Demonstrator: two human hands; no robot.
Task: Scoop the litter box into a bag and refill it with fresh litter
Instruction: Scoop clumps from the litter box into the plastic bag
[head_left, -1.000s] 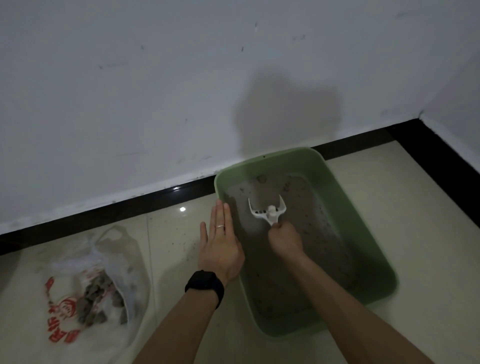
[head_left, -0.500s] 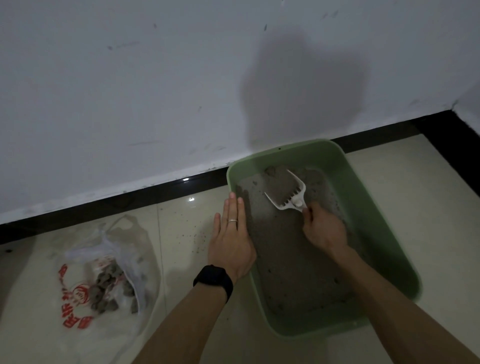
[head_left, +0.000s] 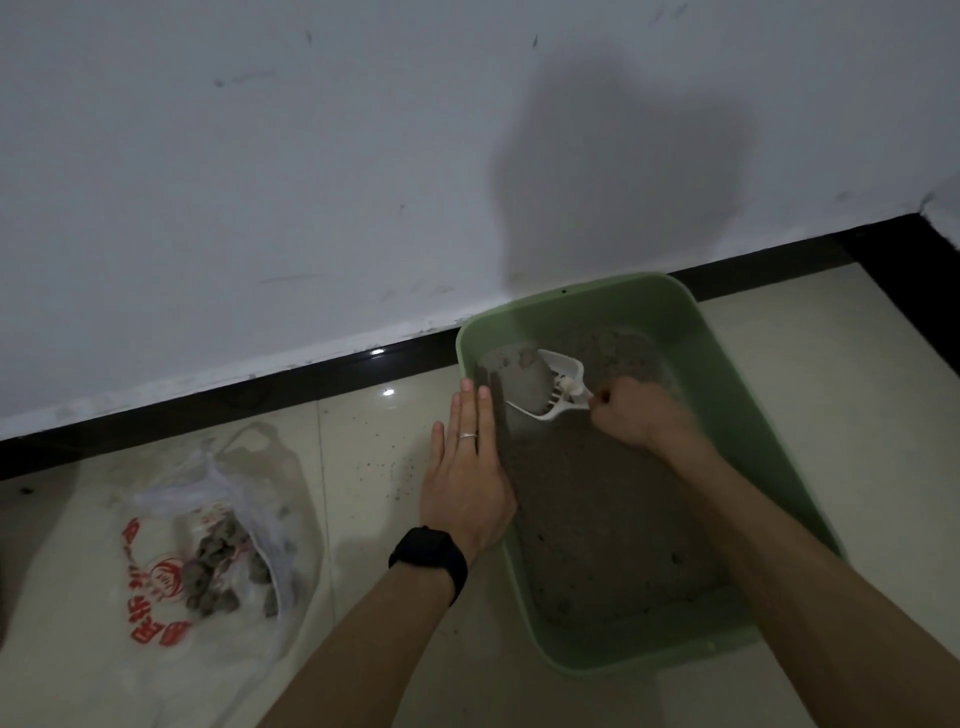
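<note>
On the cream tiled floor (head_left: 363, 441), by the white wall, your right hand (head_left: 636, 415) grips the white plastic scoop (head_left: 550, 387) in the far left corner of the green plastic litter box (head_left: 753, 415). Your left hand (head_left: 467, 483) lies flat and unclenched on its left rim. The clear plastic bag with red print (head_left: 208, 545) lies well apart, to the left.

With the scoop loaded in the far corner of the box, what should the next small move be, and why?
Probably lift the scoop and carry it left to the plastic bag. The right hand holds it tilted with litter and a clump inside, near the green litter box's far left corner, while the left hand steadies the rim.
</note>
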